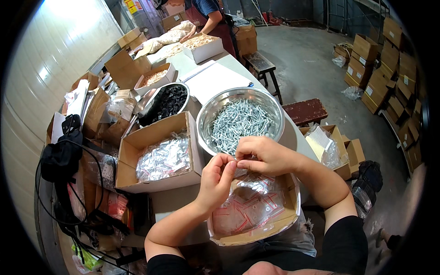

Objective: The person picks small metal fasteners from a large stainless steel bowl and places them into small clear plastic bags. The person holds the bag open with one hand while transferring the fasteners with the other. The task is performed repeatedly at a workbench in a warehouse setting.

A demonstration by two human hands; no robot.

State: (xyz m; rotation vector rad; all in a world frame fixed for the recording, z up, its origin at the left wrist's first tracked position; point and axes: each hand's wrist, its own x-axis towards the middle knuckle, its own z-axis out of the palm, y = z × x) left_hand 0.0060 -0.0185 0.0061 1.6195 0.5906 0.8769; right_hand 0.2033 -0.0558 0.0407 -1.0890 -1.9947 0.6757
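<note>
My left hand (217,179) and my right hand (262,156) meet fingertip to fingertip at the near rim of a steel bowl (201,133). Both are closed in a pinch, with a small clear plastic bag (240,173) seeming to hang between them; the fingers hide most of it. Silvery screws (240,124) heap up inside the bowl. Below my hands, a cardboard tray (256,238) on my lap holds flat clear bags (250,210) with red lines. Left of the bowl stands an open carton (158,184) with many filled clear packets (165,158).
Behind the carton, a container of black parts (170,101) and a box of small tan pieces (155,78) stand on the table. Across it, a person (206,18) handles a sack beside another box (204,49). Stools (305,111) and stacked cartons (362,62) are to the right.
</note>
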